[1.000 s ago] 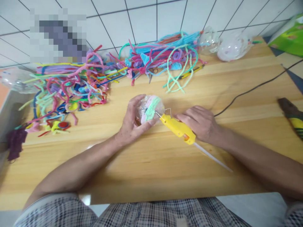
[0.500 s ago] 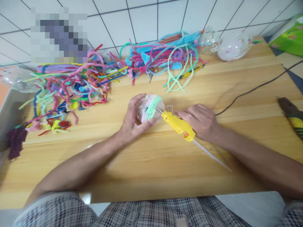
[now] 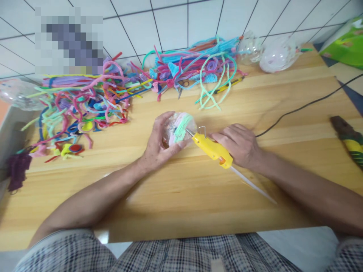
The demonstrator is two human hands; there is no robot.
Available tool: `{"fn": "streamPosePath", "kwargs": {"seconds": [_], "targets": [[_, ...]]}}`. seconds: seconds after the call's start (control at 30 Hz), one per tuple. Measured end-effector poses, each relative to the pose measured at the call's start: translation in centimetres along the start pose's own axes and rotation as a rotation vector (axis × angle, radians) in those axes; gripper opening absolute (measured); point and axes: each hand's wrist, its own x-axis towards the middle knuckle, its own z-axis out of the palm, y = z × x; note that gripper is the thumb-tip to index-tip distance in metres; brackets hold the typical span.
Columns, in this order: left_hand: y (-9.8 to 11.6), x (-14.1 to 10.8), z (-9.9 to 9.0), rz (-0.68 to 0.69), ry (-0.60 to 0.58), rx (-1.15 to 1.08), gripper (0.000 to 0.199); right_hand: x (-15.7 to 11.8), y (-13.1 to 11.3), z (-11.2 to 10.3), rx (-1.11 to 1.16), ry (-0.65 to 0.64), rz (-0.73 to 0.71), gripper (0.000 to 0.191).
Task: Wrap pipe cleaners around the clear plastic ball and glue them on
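My left hand (image 3: 159, 141) is wrapped round the left side of a clear plastic ball (image 3: 190, 120), thumb along its near edge. Strips of green and pale pink pipe cleaner (image 3: 181, 128) run across the ball. In my right hand (image 3: 239, 145) is a yellow hot glue gun (image 3: 211, 148), gripped by its handle. Its metal nozzle points left and meets the ball beside the green strip; whether glue is flowing is too small to tell. A white glue stick (image 3: 253, 185) sticks out from the gun's rear toward the lower right.
Tangled pipe cleaners (image 3: 82, 98) cover the back left of the wooden table (image 3: 184, 196). Further pipe cleaners, scissors (image 3: 181, 87) and a yellow cutter (image 3: 229, 85) lie at the back middle. Clear balls (image 3: 276, 58) stand back right. A black cord (image 3: 295, 109) and dark-and-yellow pliers-like tool (image 3: 347, 138) are right.
Almost nothing differs. The whole view has shifted very slightly; both hands, the ball and the glue gun keep the same positions relative to each other.
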Motion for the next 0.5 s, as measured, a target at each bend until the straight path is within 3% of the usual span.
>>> {"fn": "streamPosePath", "kwargs": {"seconds": [0.5], "targets": [[-0.16, -0.05, -0.06, -0.004, -0.006, 0.014, 0.089, -0.19, 0.02, 0.26, 0.027, -0.004, -0.002, 0.02]]}}
